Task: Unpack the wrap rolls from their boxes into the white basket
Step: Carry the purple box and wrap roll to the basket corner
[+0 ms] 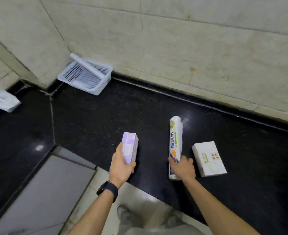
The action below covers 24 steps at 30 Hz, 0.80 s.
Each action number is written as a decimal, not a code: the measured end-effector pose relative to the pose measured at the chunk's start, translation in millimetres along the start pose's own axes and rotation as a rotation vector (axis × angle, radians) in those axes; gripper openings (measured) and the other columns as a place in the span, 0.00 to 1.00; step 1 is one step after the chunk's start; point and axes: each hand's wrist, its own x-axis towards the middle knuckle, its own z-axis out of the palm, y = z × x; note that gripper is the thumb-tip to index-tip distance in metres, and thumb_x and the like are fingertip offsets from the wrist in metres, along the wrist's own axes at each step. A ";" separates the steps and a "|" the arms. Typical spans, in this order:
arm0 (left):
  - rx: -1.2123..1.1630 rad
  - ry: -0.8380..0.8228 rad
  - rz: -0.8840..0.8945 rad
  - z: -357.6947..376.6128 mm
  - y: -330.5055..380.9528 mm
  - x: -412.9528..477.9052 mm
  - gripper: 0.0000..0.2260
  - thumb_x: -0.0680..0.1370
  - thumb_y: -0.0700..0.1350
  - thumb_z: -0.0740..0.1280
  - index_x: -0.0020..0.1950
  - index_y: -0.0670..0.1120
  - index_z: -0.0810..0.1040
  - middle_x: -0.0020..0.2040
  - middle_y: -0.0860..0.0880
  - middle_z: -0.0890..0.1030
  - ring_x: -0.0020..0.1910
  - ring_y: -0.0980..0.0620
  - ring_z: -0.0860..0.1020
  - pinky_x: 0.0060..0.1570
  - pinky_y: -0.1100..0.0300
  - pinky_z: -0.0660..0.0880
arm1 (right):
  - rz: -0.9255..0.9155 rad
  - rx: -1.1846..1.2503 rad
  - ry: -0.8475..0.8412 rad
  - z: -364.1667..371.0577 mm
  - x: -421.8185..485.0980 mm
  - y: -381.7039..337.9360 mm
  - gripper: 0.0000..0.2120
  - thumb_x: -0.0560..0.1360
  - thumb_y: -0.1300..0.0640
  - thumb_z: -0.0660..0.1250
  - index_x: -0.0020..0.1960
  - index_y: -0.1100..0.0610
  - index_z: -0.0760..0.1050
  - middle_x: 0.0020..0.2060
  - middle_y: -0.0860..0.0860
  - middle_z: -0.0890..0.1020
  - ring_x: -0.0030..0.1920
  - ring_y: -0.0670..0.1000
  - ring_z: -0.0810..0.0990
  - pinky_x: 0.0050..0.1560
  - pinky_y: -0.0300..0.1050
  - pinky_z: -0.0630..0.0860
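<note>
My left hand [120, 167] grips a pale purple box [130, 146] by its near end, just above the black counter [106, 116]. My right hand [183, 168] is closed around the near end of a printed wrap roll [175, 141] that lies lengthwise on the counter. A white box [207, 158] with a label lies flat to the right of that hand. The white perforated basket [85, 78] sits tilted in the far corner against the tiled wall, with one white roll [86, 65] leaning across it.
A white packet [4, 100] lies on the counter at the far left. The counter's front edge runs diagonally below my hands, with a grey cabinet face [46, 192] and floor tiles beneath. My shoes [124, 214] show at the bottom.
</note>
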 end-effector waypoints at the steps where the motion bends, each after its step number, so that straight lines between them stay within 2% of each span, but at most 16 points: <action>1: 0.000 -0.001 0.001 -4.2 -5.0 0.7 0.40 0.65 0.48 0.70 0.70 0.69 0.54 0.55 0.60 0.67 0.42 0.61 0.73 0.24 0.73 0.68 | -0.001 0.049 0.026 0.3 1.9 2.7 0.32 0.75 0.37 0.66 0.68 0.59 0.70 0.64 0.61 0.73 0.62 0.63 0.76 0.59 0.54 0.74; 3: 0.013 -0.013 -0.018 -22.4 -21.3 6.8 0.41 0.66 0.47 0.71 0.72 0.67 0.54 0.58 0.58 0.67 0.48 0.56 0.71 0.26 0.73 0.67 | -0.003 0.109 0.080 9.2 0.2 0.6 0.28 0.75 0.40 0.69 0.66 0.58 0.73 0.61 0.61 0.76 0.58 0.63 0.78 0.55 0.52 0.74; 5: 0.006 -0.037 -0.026 -38.9 -39.8 14.2 0.41 0.68 0.46 0.72 0.74 0.64 0.54 0.59 0.56 0.67 0.53 0.53 0.71 0.35 0.71 0.68 | 0.002 0.138 0.121 15.7 -5.4 -3.0 0.25 0.75 0.43 0.69 0.64 0.59 0.75 0.59 0.62 0.80 0.57 0.64 0.79 0.54 0.52 0.75; 7: -0.021 -0.064 0.012 -56.6 -56.3 22.3 0.40 0.69 0.45 0.72 0.74 0.62 0.55 0.62 0.56 0.68 0.57 0.52 0.70 0.47 0.62 0.70 | 0.012 0.168 0.131 22.7 -11.7 -9.3 0.21 0.76 0.46 0.69 0.61 0.59 0.78 0.58 0.61 0.83 0.57 0.64 0.80 0.54 0.52 0.75; 9: -0.034 -0.070 0.044 -75.4 -68.9 32.9 0.40 0.69 0.44 0.71 0.75 0.61 0.56 0.66 0.55 0.69 0.62 0.50 0.69 0.53 0.58 0.69 | 0.020 0.224 0.138 29.8 -19.7 -20.4 0.17 0.76 0.46 0.70 0.58 0.59 0.81 0.55 0.60 0.84 0.55 0.63 0.81 0.53 0.51 0.75; 13: -0.055 -0.046 0.040 -118.3 -96.3 53.5 0.39 0.69 0.43 0.71 0.76 0.58 0.57 0.70 0.51 0.69 0.66 0.48 0.68 0.58 0.54 0.70 | -0.016 0.302 0.099 55.9 -47.0 -54.7 0.09 0.75 0.47 0.72 0.48 0.53 0.83 0.44 0.56 0.87 0.48 0.58 0.84 0.53 0.53 0.79; 16: -0.071 0.005 0.037 -155.3 -116.5 67.4 0.38 0.70 0.44 0.72 0.76 0.56 0.59 0.68 0.53 0.71 0.66 0.48 0.70 0.58 0.55 0.69 | -0.083 0.316 0.006 81.2 -67.6 -94.5 0.07 0.74 0.48 0.73 0.45 0.51 0.82 0.40 0.51 0.87 0.43 0.56 0.86 0.52 0.55 0.81; 18: -0.089 0.056 0.007 -176.8 -130.9 76.2 0.36 0.70 0.44 0.72 0.75 0.56 0.61 0.64 0.56 0.71 0.65 0.48 0.71 0.55 0.57 0.69 | -0.143 0.306 -0.072 99.8 -76.6 -126.1 0.04 0.74 0.49 0.74 0.46 0.48 0.82 0.40 0.48 0.87 0.42 0.54 0.86 0.51 0.54 0.82; 24: -0.152 0.164 -0.132 -226.8 -172.5 103.8 0.36 0.71 0.42 0.73 0.76 0.52 0.62 0.67 0.49 0.73 0.63 0.48 0.73 0.54 0.58 0.69 | -0.313 0.223 -0.265 160.2 -73.3 -224.1 0.09 0.74 0.51 0.73 0.54 0.50 0.83 0.46 0.46 0.87 0.42 0.45 0.85 0.47 0.42 0.80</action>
